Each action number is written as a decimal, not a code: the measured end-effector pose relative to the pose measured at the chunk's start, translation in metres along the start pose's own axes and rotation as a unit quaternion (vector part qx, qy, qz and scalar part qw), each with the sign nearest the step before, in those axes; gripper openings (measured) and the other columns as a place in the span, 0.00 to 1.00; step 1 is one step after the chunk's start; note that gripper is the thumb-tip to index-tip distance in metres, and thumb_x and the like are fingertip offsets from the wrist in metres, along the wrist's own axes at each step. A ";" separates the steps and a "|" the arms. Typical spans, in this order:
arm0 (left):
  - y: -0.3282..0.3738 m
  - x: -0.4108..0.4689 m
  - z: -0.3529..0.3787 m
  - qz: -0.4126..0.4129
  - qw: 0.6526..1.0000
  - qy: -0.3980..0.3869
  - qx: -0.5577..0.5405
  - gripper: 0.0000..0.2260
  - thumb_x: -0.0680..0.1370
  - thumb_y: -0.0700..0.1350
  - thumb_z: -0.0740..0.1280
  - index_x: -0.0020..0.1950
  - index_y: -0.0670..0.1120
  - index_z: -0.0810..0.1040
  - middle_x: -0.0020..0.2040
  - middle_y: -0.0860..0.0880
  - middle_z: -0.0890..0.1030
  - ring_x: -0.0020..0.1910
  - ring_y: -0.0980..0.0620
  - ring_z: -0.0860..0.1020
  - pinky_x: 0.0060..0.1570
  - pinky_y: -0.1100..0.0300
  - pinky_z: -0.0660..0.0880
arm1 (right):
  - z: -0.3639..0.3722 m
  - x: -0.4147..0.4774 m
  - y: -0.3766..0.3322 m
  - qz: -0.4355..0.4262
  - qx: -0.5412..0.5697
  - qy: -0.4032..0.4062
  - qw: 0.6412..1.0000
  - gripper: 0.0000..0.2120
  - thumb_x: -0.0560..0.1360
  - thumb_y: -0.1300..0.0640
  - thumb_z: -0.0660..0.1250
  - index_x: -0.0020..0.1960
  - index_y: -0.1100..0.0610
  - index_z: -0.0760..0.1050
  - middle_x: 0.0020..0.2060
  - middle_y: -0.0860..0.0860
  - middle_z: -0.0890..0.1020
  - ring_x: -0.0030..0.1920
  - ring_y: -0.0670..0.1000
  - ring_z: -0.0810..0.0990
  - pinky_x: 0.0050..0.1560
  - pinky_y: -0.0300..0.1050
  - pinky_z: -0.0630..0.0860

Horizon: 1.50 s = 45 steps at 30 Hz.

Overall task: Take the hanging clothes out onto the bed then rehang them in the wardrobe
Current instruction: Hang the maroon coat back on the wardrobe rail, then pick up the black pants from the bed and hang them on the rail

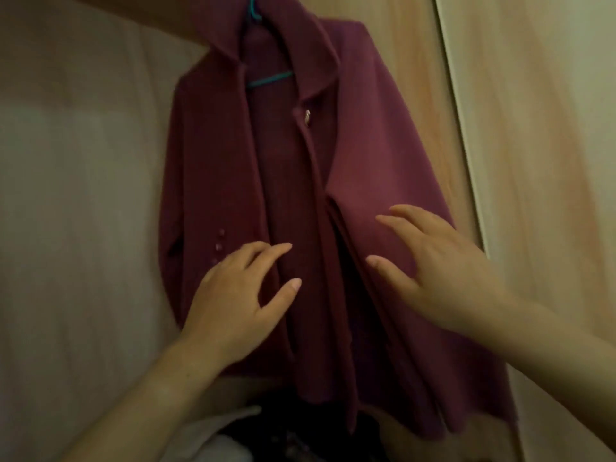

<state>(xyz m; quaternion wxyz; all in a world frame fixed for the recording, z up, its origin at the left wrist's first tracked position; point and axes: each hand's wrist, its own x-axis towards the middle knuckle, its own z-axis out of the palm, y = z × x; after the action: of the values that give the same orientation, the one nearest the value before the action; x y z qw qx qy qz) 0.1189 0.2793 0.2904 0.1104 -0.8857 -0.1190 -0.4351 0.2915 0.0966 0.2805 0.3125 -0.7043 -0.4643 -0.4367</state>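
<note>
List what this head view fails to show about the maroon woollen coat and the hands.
Head view:
Teal plastic hanger: hook cut by the top edge, arms under the maroon woollen coat.
Left hand, right hand: touching the coat or hovering, unclear.
Dark and white heap below: dim, blurred, cut off.

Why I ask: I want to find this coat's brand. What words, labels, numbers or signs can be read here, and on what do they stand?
None: no text can be read anywhere in this view.
maroon coat: no label or tag shows.
small pale metal piece on the coat's front: too small and blurred to show any marking.
teal hanger: no marking visible.
sleeve buttons: too blurred to tell.
</note>
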 end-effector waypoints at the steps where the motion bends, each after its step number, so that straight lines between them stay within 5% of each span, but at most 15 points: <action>1: 0.011 -0.018 0.008 -0.001 1.000 -0.014 -0.016 0.28 0.74 0.67 0.50 0.70 0.57 0.68 0.66 0.55 0.71 0.65 0.54 0.70 0.63 0.51 0.68 | -0.006 -0.022 -0.001 0.006 -0.006 -0.015 1.000 0.32 0.73 0.36 0.52 0.68 0.55 0.69 0.65 0.54 0.72 0.66 0.54 0.70 0.65 0.49 0.68; 4: 0.048 -0.070 0.030 0.009 0.996 -0.058 -0.062 0.27 0.75 0.66 0.51 0.70 0.58 0.67 0.67 0.54 0.71 0.67 0.53 0.69 0.65 0.44 0.67 | -0.024 -0.088 -0.003 0.035 -0.021 -0.062 0.997 0.31 0.74 0.36 0.52 0.67 0.55 0.70 0.65 0.54 0.73 0.65 0.54 0.71 0.64 0.48 0.68; 15: 0.233 -0.192 0.095 0.101 0.938 -0.201 -0.264 0.24 0.74 0.66 0.53 0.68 0.60 0.67 0.66 0.56 0.72 0.65 0.56 0.69 0.64 0.44 0.67 | -0.140 -0.335 0.015 0.255 -0.122 -0.181 0.942 0.26 0.75 0.38 0.55 0.65 0.54 0.72 0.64 0.54 0.74 0.63 0.56 0.73 0.61 0.52 0.72; 22: 0.386 -0.250 0.116 0.208 0.858 -0.314 -0.349 0.27 0.73 0.67 0.50 0.70 0.60 0.67 0.69 0.56 0.69 0.67 0.57 0.64 0.65 0.58 0.59 | -0.257 -0.477 0.026 0.428 -0.200 -0.195 0.859 0.28 0.76 0.37 0.54 0.64 0.55 0.73 0.62 0.55 0.75 0.62 0.57 0.74 0.59 0.55 0.73; 27: 0.533 -0.282 0.103 0.292 0.787 -0.332 -0.431 0.25 0.75 0.62 0.55 0.67 0.52 0.72 0.64 0.48 0.75 0.64 0.48 0.72 0.62 0.49 0.71 | -0.368 -0.560 0.029 0.531 -0.251 -0.172 0.791 0.27 0.75 0.37 0.55 0.63 0.55 0.73 0.63 0.54 0.75 0.62 0.56 0.73 0.60 0.52 0.73; 36: 0.800 -0.359 0.028 0.411 0.658 -0.348 -0.526 0.26 0.75 0.62 0.54 0.66 0.49 0.74 0.62 0.49 0.75 0.61 0.48 0.73 0.59 0.51 0.71 | -0.566 -0.679 0.039 0.644 -0.351 -0.142 0.665 0.31 0.73 0.36 0.51 0.63 0.56 0.74 0.62 0.53 0.76 0.61 0.56 0.74 0.58 0.50 0.72; 45: 0.940 -0.364 0.035 0.450 0.658 -0.370 -0.478 0.28 0.75 0.64 0.50 0.67 0.51 0.71 0.65 0.51 0.73 0.63 0.50 0.72 0.58 0.52 0.73 | -0.675 -0.732 0.131 0.665 -0.365 -0.144 0.636 0.22 0.76 0.43 0.61 0.63 0.57 0.74 0.61 0.55 0.76 0.63 0.57 0.73 0.59 0.51 0.71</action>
<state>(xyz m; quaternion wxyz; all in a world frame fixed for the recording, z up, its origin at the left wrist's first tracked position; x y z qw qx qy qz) 0.2171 -0.6421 -0.1072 -0.1988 -0.8498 0.4869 0.0346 0.0566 -0.8028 -0.1009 0.1654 -0.9334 0.2870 -0.1382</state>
